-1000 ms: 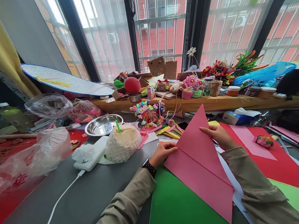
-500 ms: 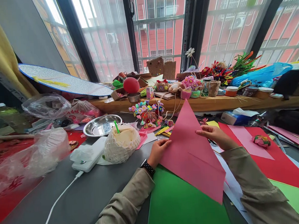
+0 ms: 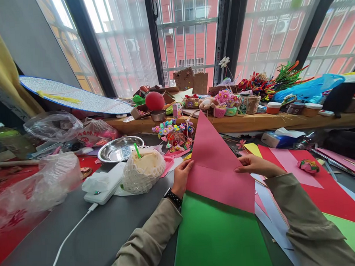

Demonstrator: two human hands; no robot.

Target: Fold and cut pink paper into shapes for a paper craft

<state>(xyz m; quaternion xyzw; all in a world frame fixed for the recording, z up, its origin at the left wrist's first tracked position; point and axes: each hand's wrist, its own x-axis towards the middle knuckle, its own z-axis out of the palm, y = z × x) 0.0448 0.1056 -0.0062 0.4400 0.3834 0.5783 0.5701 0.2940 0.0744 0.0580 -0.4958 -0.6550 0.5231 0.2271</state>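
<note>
A sheet of pink paper [image 3: 219,174], coming to a tall point at its far end, is held between my two hands above the table. My left hand [image 3: 181,175] pinches its left edge, thumb on top. On the opposite edge, my right hand [image 3: 253,164] grips the paper between thumb and fingers. A crease line crosses the sheet just below its pointed part. Under the paper's near edge lies a green sheet [image 3: 220,238], partly covered by it. To the left of my left hand stands a coconut [image 3: 145,170] in white foam netting with a green straw.
Left of the coconut are a white power bank [image 3: 107,188] with a cable and a steel plate [image 3: 120,149]. Red paper [image 3: 338,196] and other coloured sheets lie at right. Behind, a bunch of craft flowers [image 3: 174,133] stands before the crowded window ledge [image 3: 129,125].
The pink paper has turned anticlockwise, its tip swinging left and its lower right corner rising. My left hand has shifted slightly left; both hands still hold the sheet.
</note>
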